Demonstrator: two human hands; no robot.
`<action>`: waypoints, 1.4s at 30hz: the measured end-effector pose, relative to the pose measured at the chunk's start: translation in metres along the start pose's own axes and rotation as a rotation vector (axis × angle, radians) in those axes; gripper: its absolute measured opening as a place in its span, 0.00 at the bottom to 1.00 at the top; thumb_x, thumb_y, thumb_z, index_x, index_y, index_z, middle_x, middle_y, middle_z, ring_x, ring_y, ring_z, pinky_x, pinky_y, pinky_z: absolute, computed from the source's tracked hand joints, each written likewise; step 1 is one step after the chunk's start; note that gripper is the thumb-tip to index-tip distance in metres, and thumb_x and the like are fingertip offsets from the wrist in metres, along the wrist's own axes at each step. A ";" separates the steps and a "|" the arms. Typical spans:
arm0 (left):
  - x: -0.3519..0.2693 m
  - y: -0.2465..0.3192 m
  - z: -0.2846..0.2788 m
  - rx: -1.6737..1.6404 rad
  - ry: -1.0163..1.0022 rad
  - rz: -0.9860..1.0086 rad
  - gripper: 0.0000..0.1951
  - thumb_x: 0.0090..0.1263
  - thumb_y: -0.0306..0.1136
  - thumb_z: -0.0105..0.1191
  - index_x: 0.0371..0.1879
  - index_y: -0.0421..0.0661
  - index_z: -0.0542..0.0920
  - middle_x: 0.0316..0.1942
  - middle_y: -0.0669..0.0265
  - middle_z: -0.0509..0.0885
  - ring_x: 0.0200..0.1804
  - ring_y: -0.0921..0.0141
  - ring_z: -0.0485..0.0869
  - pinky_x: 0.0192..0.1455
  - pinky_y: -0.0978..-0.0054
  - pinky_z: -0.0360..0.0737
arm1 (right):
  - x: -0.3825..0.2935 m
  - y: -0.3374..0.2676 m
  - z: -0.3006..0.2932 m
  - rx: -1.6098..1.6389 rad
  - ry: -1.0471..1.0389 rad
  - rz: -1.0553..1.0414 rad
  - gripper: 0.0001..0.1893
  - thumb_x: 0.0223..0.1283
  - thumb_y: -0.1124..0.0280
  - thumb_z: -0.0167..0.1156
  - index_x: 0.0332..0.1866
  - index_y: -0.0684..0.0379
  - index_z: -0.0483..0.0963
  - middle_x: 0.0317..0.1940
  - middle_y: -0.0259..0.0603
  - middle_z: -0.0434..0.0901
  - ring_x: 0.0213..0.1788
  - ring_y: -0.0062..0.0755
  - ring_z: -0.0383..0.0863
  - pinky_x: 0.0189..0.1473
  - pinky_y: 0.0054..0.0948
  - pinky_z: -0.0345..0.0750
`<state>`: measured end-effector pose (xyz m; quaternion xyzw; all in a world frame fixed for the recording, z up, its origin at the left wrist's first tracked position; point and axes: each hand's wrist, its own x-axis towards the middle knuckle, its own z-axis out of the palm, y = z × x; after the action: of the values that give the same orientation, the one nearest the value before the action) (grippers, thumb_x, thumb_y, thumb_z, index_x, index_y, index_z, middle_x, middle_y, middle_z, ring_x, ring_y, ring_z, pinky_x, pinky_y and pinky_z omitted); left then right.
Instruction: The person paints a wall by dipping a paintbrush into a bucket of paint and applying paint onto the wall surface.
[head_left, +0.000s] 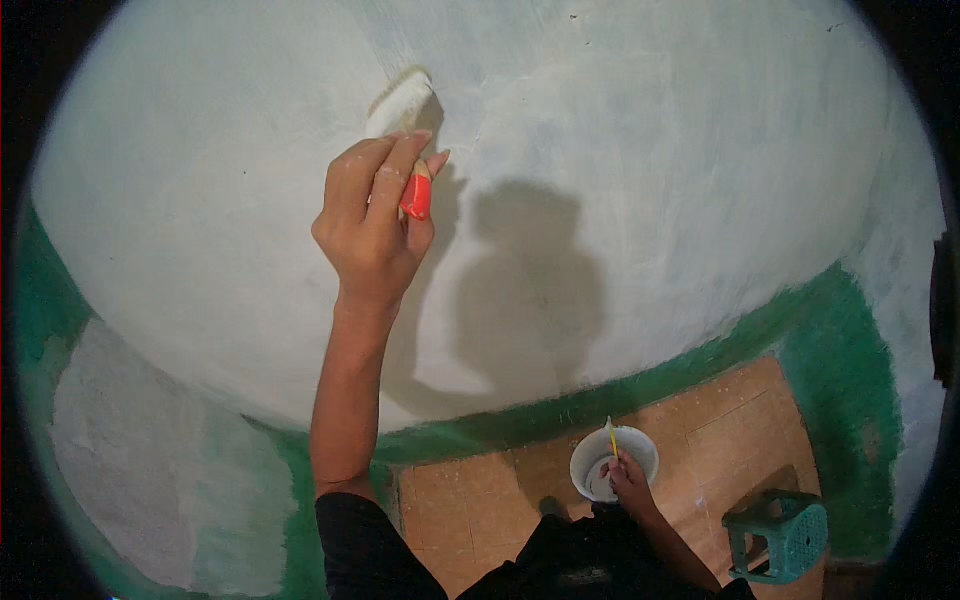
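My left hand is raised to the white-painted wall, its fingers wrapped around a wide paintbrush. The brush's paint-covered bristles touch the wall, and its red handle end sticks out beside my thumb. Lower down, my right hand grips a thin brush with a yellow handle, its pale tip pointing away from me. Just beneath that hand is a white bucket, with whitish paint visible inside. Whether the bucket rests on something or hangs from my fingers cannot be made out.
A green plastic stool stands on the orange tiled floor at lower right. Green paint bands the lower wall. To the left, a grey-white patch covers part of the green. A dark object lies at the right rim.
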<state>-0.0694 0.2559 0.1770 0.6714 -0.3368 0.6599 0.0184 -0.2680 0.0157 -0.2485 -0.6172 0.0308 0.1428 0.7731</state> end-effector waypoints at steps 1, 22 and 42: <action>-0.008 0.003 0.001 0.012 0.024 0.005 0.13 0.54 0.27 0.69 0.39 0.44 0.85 0.38 0.63 0.83 0.40 0.64 0.84 0.34 0.70 0.82 | -0.001 0.000 -0.001 0.000 -0.003 0.008 0.20 0.75 0.65 0.47 0.67 0.60 0.64 0.32 0.30 0.75 0.25 0.12 0.65 0.28 0.16 0.65; -0.306 0.321 -0.076 -0.520 -0.624 -0.672 0.21 0.51 0.26 0.72 0.47 0.50 0.86 0.47 0.57 0.83 0.47 0.58 0.84 0.47 0.64 0.84 | 0.010 0.002 -0.020 0.219 -0.275 0.311 0.31 0.76 0.43 0.33 0.62 0.59 0.69 0.45 0.36 0.77 0.37 0.22 0.73 0.45 0.26 0.73; -0.346 0.286 -0.129 -1.333 -0.629 -1.954 0.27 0.81 0.50 0.33 0.69 0.42 0.58 0.53 0.53 0.75 0.57 0.64 0.77 0.59 0.64 0.75 | 0.000 -0.001 0.088 0.273 -0.107 0.385 0.18 0.75 0.54 0.45 0.43 0.60 0.72 0.44 0.39 0.78 0.46 0.30 0.78 0.52 0.31 0.74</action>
<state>-0.2840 0.2439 -0.2375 0.6313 0.0472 -0.1240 0.7641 -0.2791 0.1003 -0.2272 -0.4815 0.1260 0.3143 0.8084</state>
